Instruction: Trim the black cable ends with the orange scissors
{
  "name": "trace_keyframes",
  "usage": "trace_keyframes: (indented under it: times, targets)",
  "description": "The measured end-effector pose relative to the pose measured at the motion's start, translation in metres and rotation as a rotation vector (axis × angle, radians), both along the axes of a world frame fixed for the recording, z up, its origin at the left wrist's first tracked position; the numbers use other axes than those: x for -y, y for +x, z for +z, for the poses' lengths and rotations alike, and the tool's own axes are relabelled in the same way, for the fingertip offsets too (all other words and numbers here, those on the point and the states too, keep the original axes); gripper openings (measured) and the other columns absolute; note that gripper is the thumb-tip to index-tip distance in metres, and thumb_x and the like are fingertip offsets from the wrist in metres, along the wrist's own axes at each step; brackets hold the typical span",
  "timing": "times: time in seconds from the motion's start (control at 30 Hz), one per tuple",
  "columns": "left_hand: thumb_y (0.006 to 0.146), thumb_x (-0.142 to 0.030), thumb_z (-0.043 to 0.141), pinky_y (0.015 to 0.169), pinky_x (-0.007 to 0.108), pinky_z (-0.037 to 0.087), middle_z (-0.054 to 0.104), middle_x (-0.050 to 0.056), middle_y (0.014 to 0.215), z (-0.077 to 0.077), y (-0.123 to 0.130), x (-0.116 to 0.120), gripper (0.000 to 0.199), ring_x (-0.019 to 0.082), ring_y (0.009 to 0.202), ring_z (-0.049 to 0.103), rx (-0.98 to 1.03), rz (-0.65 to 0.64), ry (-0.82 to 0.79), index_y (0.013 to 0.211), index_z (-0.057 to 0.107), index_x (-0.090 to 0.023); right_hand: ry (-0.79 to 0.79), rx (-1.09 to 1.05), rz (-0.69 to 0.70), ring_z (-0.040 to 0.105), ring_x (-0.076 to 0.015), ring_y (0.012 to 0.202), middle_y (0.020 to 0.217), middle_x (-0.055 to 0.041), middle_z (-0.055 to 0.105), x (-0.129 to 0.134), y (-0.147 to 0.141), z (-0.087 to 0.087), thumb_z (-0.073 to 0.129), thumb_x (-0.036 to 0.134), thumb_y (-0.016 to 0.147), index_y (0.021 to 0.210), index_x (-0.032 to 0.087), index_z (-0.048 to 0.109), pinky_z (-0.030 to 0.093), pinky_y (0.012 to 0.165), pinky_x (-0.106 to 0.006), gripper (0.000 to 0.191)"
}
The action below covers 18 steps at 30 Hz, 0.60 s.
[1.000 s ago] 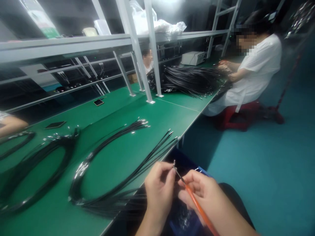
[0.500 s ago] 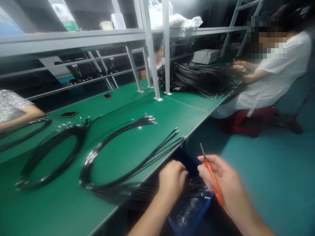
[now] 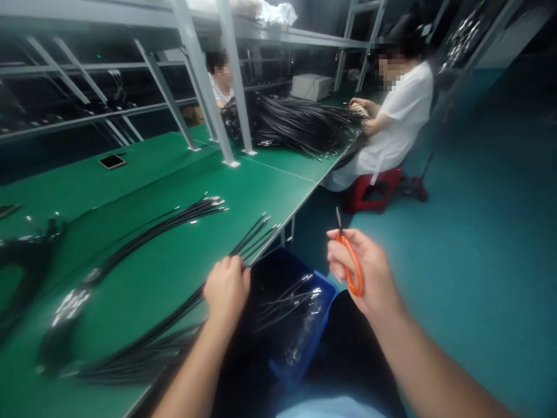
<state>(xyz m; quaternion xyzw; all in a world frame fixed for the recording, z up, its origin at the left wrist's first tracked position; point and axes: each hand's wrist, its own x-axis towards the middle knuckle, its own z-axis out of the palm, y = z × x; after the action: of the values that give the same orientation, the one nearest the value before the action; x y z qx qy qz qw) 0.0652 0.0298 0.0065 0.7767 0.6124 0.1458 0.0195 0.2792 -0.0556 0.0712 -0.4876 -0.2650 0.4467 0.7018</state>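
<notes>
My right hand (image 3: 363,270) is closed round orange-handled scissors (image 3: 355,273), their narrow metal tip pointing up, over the floor beside the table. On the left, my left hand (image 3: 226,287) lies at the table edge with its fingers curled over several black cables (image 3: 255,235). Their silver-tipped ends stick out beyond my fingers. These belong to a curved bundle of black cables (image 3: 143,235) on the green table. More cable ends hang over the edge above a blue bin (image 3: 324,316) that holds clear plastic scraps.
Another blurred cable coil (image 3: 21,278) lies at the left. White rack posts (image 3: 237,75) stand on the green table (image 3: 174,174), with a phone (image 3: 112,161) nearby. Farther along, a co-worker in white (image 3: 400,110) sits on a red stool (image 3: 376,188) beside a big cable pile (image 3: 296,122).
The view has swung right. My left hand has moved from above the blue bin onto the cables at the table edge. The scissors stay in my right hand, turned so their handle loop shows.
</notes>
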Motion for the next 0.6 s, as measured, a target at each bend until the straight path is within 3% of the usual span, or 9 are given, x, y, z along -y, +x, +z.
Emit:
trace_keyframes:
  times: [0.17, 0.33, 0.4, 0.5, 0.6]
  targets:
    - [0.084, -0.022, 0.053, 0.06, 0.027, 0.042, 0.06, 0.0, 0.075, 0.026, 0.006, -0.001, 0.004, 0.019, 0.068, 0.059, 0.182, -0.036, -0.108, 0.086, 0.051, -0.021, 0.019, 0.003, -0.021, 0.041, -0.0048, 0.041, 0.06, 0.0035, 0.055, 0.003, 0.003, 0.003, 0.073, 0.021, 0.071, 0.09, 0.016, 0.058, 0.028, 0.042, -0.02, 0.024]
    - [0.085, -0.028, 0.058, 0.072, 0.023, 0.046, 0.062, -0.001, 0.089, 0.066, 0.031, 0.022, 0.019, 0.014, 0.081, 0.06, 0.648, -0.385, -0.266, 0.103, 0.055, -0.022, 0.012, 0.01, 0.02, 0.038, -0.0043, 0.04, 0.059, 0.0053, 0.051, 0.003, -0.004, 0.003, 0.071, 0.026, 0.076, 0.09, 0.017, 0.058, 0.027, 0.04, -0.02, 0.021]
    - [0.086, -0.026, 0.059, 0.072, 0.022, 0.046, 0.062, -0.001, 0.089, 0.076, 0.038, 0.031, 0.016, 0.014, 0.08, 0.059, 0.731, -0.443, -0.228, 0.101, 0.059, -0.022, 0.013, 0.013, 0.028, 0.038, -0.0043, 0.04, 0.058, 0.0061, 0.049, 0.003, -0.005, 0.004, 0.07, 0.027, 0.076, 0.091, 0.017, 0.058, 0.026, 0.04, -0.02, 0.021]
    - [0.085, -0.024, 0.061, 0.062, 0.02, 0.044, 0.06, -0.001, 0.081, 0.079, 0.04, 0.037, 0.008, 0.011, 0.069, 0.055, 0.843, -0.411, -0.178, 0.092, 0.064, -0.022, 0.01, 0.018, 0.022, 0.038, -0.0039, 0.04, 0.059, 0.0065, 0.049, 0.005, -0.004, 0.005, 0.071, 0.027, 0.076, 0.091, 0.017, 0.058, 0.027, 0.04, -0.02, 0.022]
    - [0.083, -0.027, 0.064, 0.05, 0.018, 0.04, 0.056, -0.003, 0.069, 0.073, 0.034, 0.041, 0.006, 0.009, 0.056, 0.049, 1.082, -0.345, -0.363, 0.086, 0.063, -0.021, -0.007, 0.031, 0.046, 0.039, -0.0038, 0.041, 0.06, 0.0065, 0.05, 0.01, -0.009, 0.003, 0.072, 0.026, 0.075, 0.091, 0.018, 0.058, 0.028, 0.04, -0.018, 0.023]
